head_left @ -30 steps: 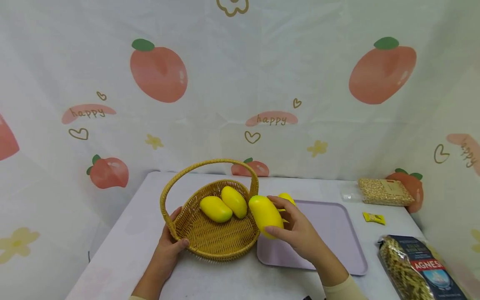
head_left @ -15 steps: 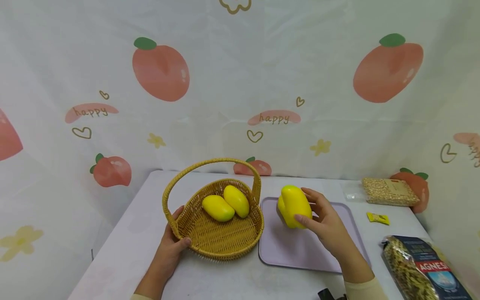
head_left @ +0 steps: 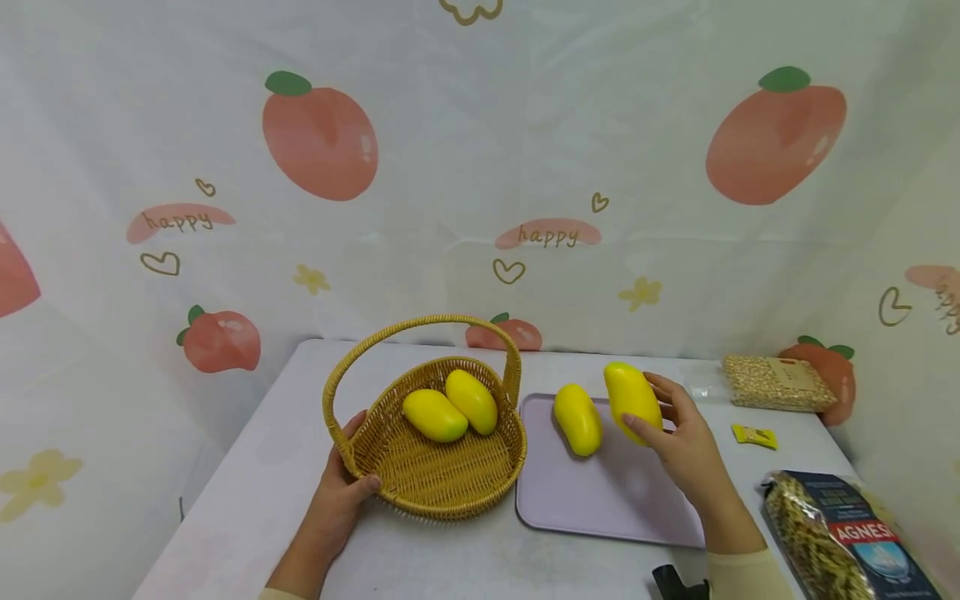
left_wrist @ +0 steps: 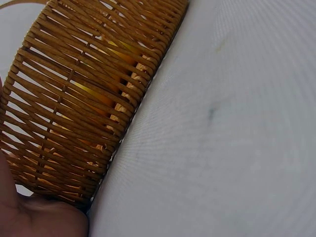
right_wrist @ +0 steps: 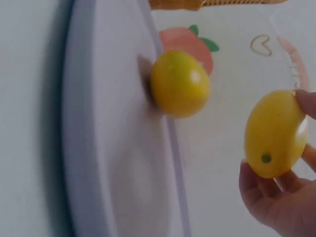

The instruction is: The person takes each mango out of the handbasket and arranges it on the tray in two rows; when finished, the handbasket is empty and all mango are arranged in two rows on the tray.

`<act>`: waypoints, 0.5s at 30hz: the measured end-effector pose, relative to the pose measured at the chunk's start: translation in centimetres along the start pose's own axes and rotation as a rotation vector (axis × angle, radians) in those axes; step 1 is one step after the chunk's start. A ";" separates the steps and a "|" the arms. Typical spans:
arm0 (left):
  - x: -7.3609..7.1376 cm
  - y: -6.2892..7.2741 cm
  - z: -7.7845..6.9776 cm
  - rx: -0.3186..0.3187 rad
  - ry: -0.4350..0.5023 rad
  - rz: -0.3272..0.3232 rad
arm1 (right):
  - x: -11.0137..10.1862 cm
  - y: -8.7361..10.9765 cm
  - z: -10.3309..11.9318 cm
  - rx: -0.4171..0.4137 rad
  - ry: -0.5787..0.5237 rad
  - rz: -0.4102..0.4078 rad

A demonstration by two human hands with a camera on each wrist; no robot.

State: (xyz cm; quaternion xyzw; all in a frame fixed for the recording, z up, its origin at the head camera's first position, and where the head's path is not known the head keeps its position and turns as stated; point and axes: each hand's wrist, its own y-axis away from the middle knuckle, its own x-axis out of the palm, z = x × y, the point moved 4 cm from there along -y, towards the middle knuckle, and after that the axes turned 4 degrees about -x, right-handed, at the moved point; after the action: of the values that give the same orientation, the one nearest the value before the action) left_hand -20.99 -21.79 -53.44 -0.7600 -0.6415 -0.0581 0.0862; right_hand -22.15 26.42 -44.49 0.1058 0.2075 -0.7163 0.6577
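My left hand [head_left: 337, 492] grips the left side of a wicker basket [head_left: 442, 496] with a tall arched handle. Two yellow mangoes [head_left: 435, 416] lie inside it towards the back. In the left wrist view the woven basket wall [left_wrist: 74, 94] fills the upper left, and part of the hand [left_wrist: 44, 217] shows below. Over the right part of a pale purple tray [head_left: 577, 508], my right hand [head_left: 686, 442] holds a mango [head_left: 630, 400] between thumb and fingers. Another mango [head_left: 578, 420] lies on the tray's left half. The right wrist view shows the held mango [right_wrist: 276, 133] raised above tray level.
At the right edge of the table lie a bag of pasta [head_left: 847, 533], a small yellow packet [head_left: 754, 436] and a clear bag of beige grains or beans [head_left: 780, 383]. A black object [head_left: 678, 583] sits near the right forearm. A printed cloth hangs behind the table.
My right hand has carried its mango rightwards, from beside the basket's rim to over the tray's right half. The mango on the tray is now uncovered. My left hand still holds the basket.
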 end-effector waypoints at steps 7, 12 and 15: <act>-0.1 0.1 0.0 -0.024 -0.005 -0.010 | -0.1 -0.6 -1.9 0.054 0.132 0.003; 0.0 0.0 -0.1 -0.026 -0.014 -0.018 | 0.1 -1.1 -3.1 0.043 0.230 0.031; 0.1 0.0 -0.2 -0.013 -0.014 -0.019 | 0.3 -1.3 -3.6 0.047 0.273 0.044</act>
State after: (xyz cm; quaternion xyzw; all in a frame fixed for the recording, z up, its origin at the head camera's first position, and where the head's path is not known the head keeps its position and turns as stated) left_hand -21.00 -21.76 -53.27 -0.7550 -0.6487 -0.0580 0.0763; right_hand -23.87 27.78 -47.61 0.2222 0.2757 -0.6854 0.6363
